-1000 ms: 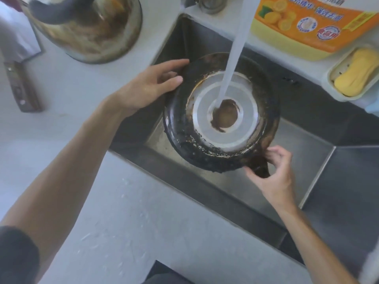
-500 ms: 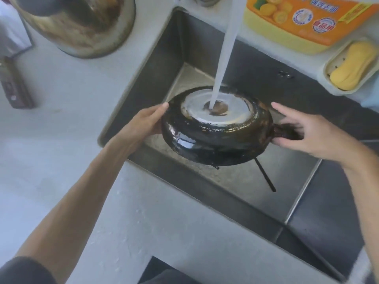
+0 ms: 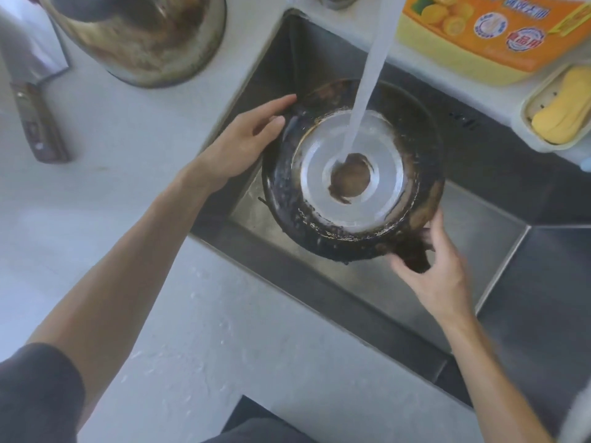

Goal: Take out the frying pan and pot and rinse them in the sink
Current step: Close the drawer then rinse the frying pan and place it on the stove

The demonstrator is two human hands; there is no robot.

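Observation:
The black frying pan (image 3: 284, 193) is held upside down over the steel sink (image 3: 499, 251), its sooty underside and pale round base facing up. A stream of tap water (image 3: 367, 78) lands on the brown centre of the base. My left hand (image 3: 243, 145) grips the pan's left rim. My right hand (image 3: 438, 273) holds the dark handle stub at the pan's lower right. The metal pot (image 3: 144, 36) stands on the counter at the upper left, stained brown inside.
A knife with a wooden handle (image 3: 38, 123) lies at the counter's left edge. An orange detergent bottle (image 3: 486, 30) and a dish with yellow soap (image 3: 559, 110) sit behind the sink. The white counter (image 3: 198, 330) runs along the sink's front.
The pan has tipped from nearly level back to facing its base up toward me. My right hand moved from the pan's right side down to its lower right.

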